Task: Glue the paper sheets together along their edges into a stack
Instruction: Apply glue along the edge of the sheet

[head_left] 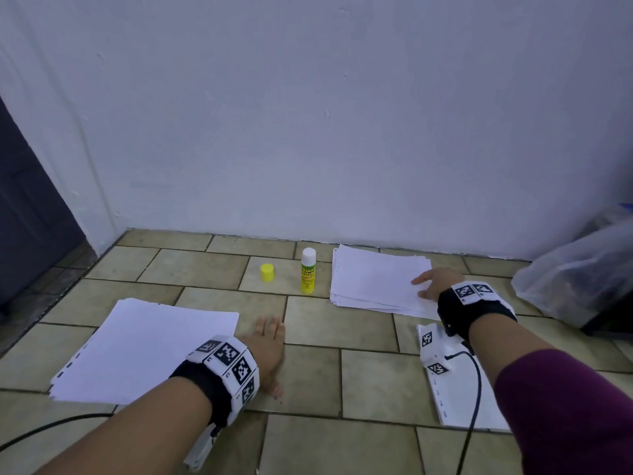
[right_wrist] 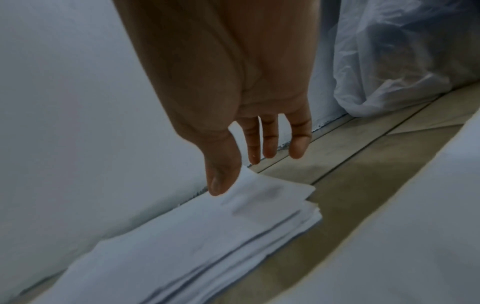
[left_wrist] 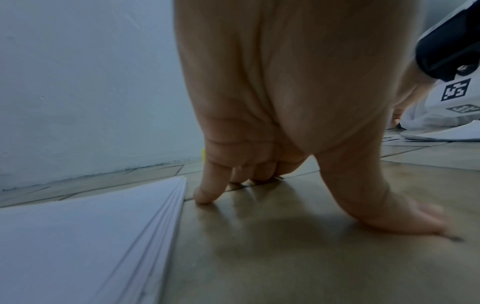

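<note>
On the tiled floor lie two piles of white paper. A neat stack [head_left: 137, 351] [left_wrist: 85, 242] lies at the left and a looser pile [head_left: 373, 282] [right_wrist: 197, 236] at the back right. My left hand [head_left: 270, 341] [left_wrist: 298, 123] presses flat on a bare tile just right of the neat stack, fingers spread and holding nothing. My right hand [head_left: 435, 282] [right_wrist: 259, 144] is stretched out over the loose pile's right side with straight fingers; whether it touches the top sheet I cannot tell. An uncapped glue stick [head_left: 308, 270] stands between the piles, its yellow cap [head_left: 267, 272] beside it.
A punched white sheet [head_left: 459, 399] lies under my right forearm, with a black cable [head_left: 474, 389] across it. A crumpled plastic bag [head_left: 575, 279] [right_wrist: 402, 61] sits at the right by the wall. A dark door [head_left: 27, 214] is at the left.
</note>
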`<state>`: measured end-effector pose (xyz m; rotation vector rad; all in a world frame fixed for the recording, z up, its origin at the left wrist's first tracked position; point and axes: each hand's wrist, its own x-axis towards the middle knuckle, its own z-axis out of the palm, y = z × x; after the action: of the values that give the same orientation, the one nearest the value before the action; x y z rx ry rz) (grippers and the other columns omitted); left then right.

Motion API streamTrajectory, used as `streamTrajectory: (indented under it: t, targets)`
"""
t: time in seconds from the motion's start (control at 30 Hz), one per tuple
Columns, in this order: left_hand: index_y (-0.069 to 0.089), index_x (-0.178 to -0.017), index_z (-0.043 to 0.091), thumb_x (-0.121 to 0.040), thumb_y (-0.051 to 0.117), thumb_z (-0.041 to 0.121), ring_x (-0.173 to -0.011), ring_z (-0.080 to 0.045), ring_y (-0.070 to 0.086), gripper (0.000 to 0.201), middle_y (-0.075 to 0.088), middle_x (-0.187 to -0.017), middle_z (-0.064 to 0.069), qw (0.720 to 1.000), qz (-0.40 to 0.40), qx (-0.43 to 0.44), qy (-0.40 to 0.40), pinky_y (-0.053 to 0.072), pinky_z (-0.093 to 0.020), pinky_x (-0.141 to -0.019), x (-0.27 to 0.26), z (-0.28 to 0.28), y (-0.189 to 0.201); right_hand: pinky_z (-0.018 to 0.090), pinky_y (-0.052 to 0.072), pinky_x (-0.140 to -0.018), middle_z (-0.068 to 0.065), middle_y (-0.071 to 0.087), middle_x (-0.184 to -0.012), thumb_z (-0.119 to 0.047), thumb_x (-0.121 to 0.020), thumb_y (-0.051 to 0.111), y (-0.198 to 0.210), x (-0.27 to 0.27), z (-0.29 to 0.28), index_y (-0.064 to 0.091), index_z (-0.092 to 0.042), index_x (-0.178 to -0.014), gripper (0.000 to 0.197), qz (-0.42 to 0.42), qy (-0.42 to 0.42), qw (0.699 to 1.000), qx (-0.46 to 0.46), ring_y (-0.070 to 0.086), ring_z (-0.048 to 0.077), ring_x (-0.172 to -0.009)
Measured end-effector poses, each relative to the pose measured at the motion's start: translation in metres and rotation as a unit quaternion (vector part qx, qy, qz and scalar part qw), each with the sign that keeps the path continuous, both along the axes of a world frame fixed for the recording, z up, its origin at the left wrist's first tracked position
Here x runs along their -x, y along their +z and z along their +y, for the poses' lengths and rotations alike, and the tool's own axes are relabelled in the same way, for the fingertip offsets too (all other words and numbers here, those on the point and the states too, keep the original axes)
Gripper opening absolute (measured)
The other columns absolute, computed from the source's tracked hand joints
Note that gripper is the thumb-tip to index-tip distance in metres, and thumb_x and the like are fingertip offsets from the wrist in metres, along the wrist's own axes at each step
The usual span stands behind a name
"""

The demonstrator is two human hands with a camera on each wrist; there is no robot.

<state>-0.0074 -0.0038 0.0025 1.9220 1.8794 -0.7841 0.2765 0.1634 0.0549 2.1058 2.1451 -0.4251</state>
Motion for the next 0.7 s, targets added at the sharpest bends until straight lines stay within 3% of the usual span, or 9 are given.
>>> streamTrajectory:
  t: [0.1,0.2,0.3,0.47,0.63,0.7]
  targets:
    - [-0.017,-0.149,-0.002,-0.085,0.066,0.047,-0.146,-0.036,-0.016,0.116,-0.021,-0.157,-0.018,1.000,-0.005,-0.001,0.003,0.007,-0.048,-0.120,0.000,0.001,-0.001,0.022,0.037,-0.099,0.003,0.054,-0.136,-0.020,-0.088,0.066,0.006,-0.010,-0.009,0.059,-0.024,-0.128,0.040,0.048,-0.002,0.998,-0.032,0.051,0.018,-0.123]
    - [-0.017,-0.148,-0.003,-0.084,0.067,0.047,-0.145,-0.037,-0.016,0.117,-0.021,-0.157,-0.020,1.000,-0.012,0.000,0.001,0.005,-0.047,-0.120,0.000,0.000,0.001,0.024,0.028,-0.107,0.005,0.035,-0.151,-0.022,-0.087,0.067,0.010,-0.017,-0.035,0.030,-0.019,-0.148,0.071,0.013,0.031,0.999,0.020,0.036,0.019,-0.137]
    - [-0.016,-0.149,-0.003,-0.085,0.067,0.045,-0.146,-0.036,-0.015,0.115,-0.020,-0.157,-0.019,0.999,-0.032,-0.006,0.004,0.004,-0.044,-0.120,0.001,-0.003,0.007,0.025,0.025,-0.110,0.003,0.019,-0.158,-0.022,-0.088,0.066,0.008,-0.025,-0.071,0.005,-0.017,-0.153,0.089,-0.062,0.077,0.993,0.065,0.026,0.019,-0.142]
    - [-0.013,-0.151,0.002,-0.086,0.066,0.045,-0.147,-0.027,-0.014,0.111,-0.018,-0.159,-0.011,0.997,-0.074,-0.033,0.000,0.008,-0.042,-0.121,0.006,-0.010,0.010,0.034,0.021,-0.115,0.009,-0.003,-0.160,-0.031,-0.089,0.064,-0.016,-0.033,-0.118,-0.008,-0.016,-0.151,0.096,-0.058,0.110,0.985,0.121,0.004,0.024,-0.148]
    - [-0.010,-0.152,0.005,-0.086,0.065,0.046,-0.148,-0.023,-0.011,0.108,-0.014,-0.161,-0.008,0.997,-0.074,-0.035,-0.008,0.007,-0.037,-0.121,0.008,-0.016,0.018,0.032,0.018,-0.115,0.011,-0.011,-0.159,-0.033,-0.092,0.059,-0.014,-0.034,-0.123,-0.014,-0.014,-0.150,0.095,-0.047,0.110,0.984,0.131,0.004,0.023,-0.148]
    - [-0.007,-0.153,0.010,-0.087,0.063,0.050,-0.149,-0.020,-0.009,0.104,-0.013,-0.161,-0.005,0.996,-0.082,-0.042,-0.002,0.009,-0.042,-0.121,0.014,-0.016,0.024,0.032,0.018,-0.115,0.011,-0.012,-0.159,-0.033,-0.092,0.059,-0.013,-0.033,-0.124,-0.015,-0.013,-0.150,0.096,-0.042,0.111,0.984,0.130,0.003,0.023,-0.148]
